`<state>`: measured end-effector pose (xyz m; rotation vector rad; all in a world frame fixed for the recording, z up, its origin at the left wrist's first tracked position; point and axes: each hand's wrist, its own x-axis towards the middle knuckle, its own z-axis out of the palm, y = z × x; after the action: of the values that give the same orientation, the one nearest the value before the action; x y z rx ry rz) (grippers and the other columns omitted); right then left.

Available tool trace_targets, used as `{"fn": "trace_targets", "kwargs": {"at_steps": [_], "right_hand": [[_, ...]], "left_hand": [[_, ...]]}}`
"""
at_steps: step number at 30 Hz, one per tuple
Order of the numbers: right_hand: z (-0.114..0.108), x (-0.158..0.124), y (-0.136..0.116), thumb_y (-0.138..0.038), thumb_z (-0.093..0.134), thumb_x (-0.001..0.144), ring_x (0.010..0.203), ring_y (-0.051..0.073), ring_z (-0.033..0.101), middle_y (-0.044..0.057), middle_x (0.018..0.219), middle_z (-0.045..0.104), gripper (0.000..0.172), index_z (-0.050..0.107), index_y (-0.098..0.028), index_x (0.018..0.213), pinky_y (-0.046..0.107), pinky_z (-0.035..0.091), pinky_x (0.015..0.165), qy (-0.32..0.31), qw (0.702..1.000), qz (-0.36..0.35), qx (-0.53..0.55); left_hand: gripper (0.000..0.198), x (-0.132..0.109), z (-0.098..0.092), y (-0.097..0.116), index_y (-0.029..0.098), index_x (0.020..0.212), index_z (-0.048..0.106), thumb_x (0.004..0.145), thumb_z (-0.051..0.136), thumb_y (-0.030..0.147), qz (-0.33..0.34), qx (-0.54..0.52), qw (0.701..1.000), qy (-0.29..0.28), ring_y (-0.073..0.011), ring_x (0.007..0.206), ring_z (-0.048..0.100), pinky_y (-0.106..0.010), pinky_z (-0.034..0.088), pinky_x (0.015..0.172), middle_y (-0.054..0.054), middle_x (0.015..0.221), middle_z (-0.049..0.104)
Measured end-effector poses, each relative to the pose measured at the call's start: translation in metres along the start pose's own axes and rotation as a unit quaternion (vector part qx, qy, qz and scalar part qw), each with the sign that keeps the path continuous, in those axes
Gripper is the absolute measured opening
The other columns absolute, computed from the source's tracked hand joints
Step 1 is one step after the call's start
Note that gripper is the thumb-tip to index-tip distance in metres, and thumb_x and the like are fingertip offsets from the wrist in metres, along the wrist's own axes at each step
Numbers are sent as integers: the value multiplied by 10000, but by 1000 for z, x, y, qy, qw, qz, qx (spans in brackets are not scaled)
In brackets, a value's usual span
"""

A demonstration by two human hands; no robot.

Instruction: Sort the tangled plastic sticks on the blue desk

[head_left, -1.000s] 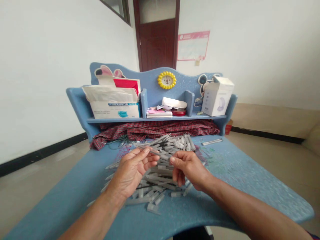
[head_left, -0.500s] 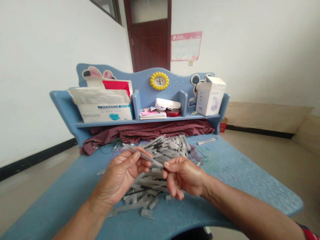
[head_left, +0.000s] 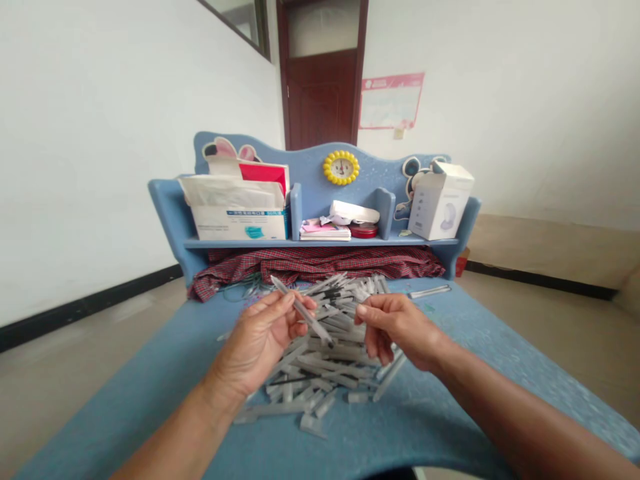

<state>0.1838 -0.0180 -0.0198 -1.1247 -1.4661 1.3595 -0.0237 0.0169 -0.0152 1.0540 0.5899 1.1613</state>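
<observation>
A clear pen barrel (head_left: 313, 323) with a dark lower end is pinched between the thumb and fingers of my left hand (head_left: 265, 333), its upper end slanting up to the left. My right hand (head_left: 397, 328) is apart from it on the right, thumb and forefinger pressed together; whether something small is between them is hidden. Beneath and behind both hands lies a loose pile of clear plastic pen parts (head_left: 320, 367), with a few black thin pieces among them.
The blue table (head_left: 430, 427) carries a blue shelf (head_left: 235, 245) at its back. On the shelf are a mask box (head_left: 235, 223), booklets (head_left: 325, 232), a red tin (head_left: 364, 231) and a white box (head_left: 440, 203). A checked cloth (head_left: 320, 263) lies below.
My right hand has moved away from the pen barrel's lower end, which now shows dark. My left hand still holds the barrel, now tilted more steeply. The whole view has shifted.
</observation>
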Motion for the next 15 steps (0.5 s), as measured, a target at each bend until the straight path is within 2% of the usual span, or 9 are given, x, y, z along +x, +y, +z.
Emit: {"fn": "trace_targets", "kwargs": {"at_steps": [3, 7, 11, 15], "right_hand": [[-8, 6, -7, -383, 511, 784, 309, 71, 440, -28, 430, 550, 240, 550, -154, 723, 161, 296, 334, 79, 973, -57, -211], [-19, 21, -11, -292, 493, 785, 375, 75, 474, -23, 457, 557, 176, 608, -166, 742, 181, 308, 419, 78, 906, -89, -405], [-29, 34, -11, -278, 490, 777, 437, 91, 504, -8, 494, 578, 185, 641, -175, 752, 197, 315, 466, 97, 855, -81, -503], [-43, 35, -9, -264, 493, 767, 461, 94, 517, 1, 528, 602, 183, 652, -175, 744, 197, 316, 478, 98, 837, -57, -536]], "left_hand": [[77, 0, -3, 1, 114, 761, 617, 781, 570, 172, -1, -4, 1000, 20, -120, 642, 607, -199, 494, 539, -71, 793, 665], [80, 0, -6, 1, 128, 753, 592, 795, 549, 181, -9, -15, 999, 28, -112, 584, 604, -201, 491, 510, -62, 737, 670], [106, -1, -6, 4, 126, 734, 593, 785, 565, 214, -8, -11, 999, 40, -98, 521, 584, -178, 465, 458, -50, 680, 661], [115, -1, -6, 4, 121, 706, 595, 766, 581, 218, -19, 8, 999, 42, -90, 464, 560, -165, 433, 411, -35, 625, 641]]}}
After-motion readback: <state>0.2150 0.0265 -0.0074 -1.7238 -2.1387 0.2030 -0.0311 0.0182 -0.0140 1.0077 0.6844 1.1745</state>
